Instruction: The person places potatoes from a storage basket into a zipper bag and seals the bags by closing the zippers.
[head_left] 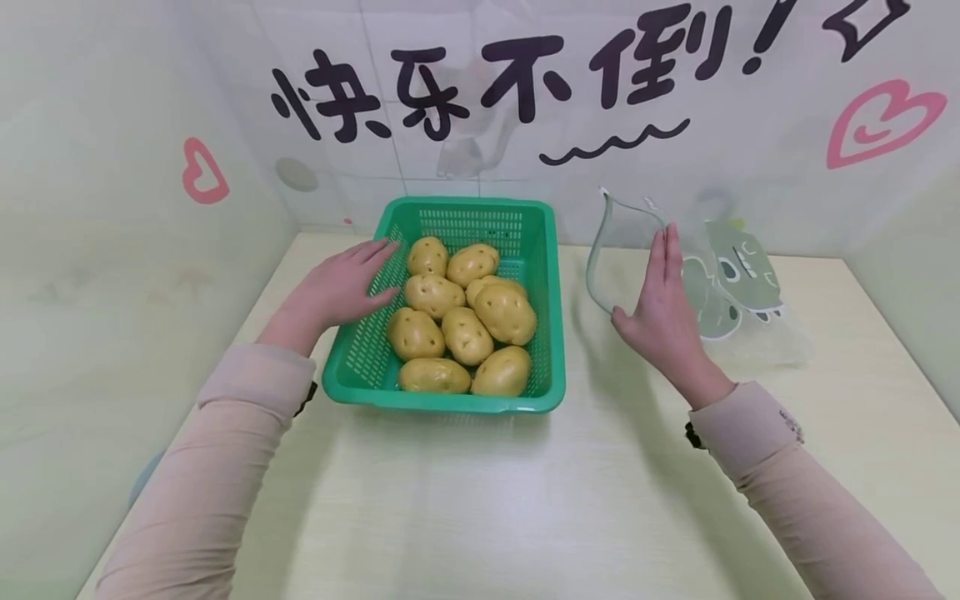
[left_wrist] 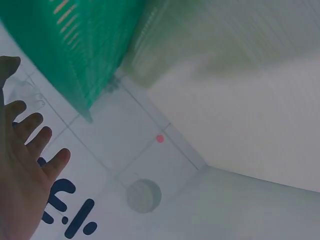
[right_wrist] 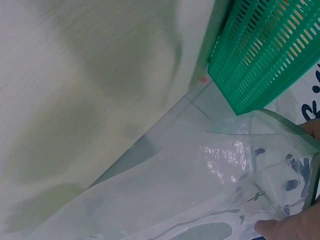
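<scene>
A green plastic basket (head_left: 558,333) holds several yellow potatoes (head_left: 467,336). My left hand (head_left: 337,283) is at the basket's left side, fingers spread over the rim and holding nothing. In the left wrist view that hand (left_wrist: 30,165) shows spread fingers beside the green wall. To the right of the basket, my right hand (head_left: 663,308) grips a clear zip bag (head_left: 750,275) with a green cartoon animal print, thumb and fingers at its mouth. The mouth gapes toward the basket. Seen from the right wrist, the clear bag (right_wrist: 200,180) hangs beside the basket, with the thumb (right_wrist: 285,227) at its edge.
Basket and hands are over a pale wood-look table (head_left: 450,500). A whitish back wall (head_left: 480,167) with black lettering and pink hearts rises behind it. Another pale wall (head_left: 112,292) closes the left side.
</scene>
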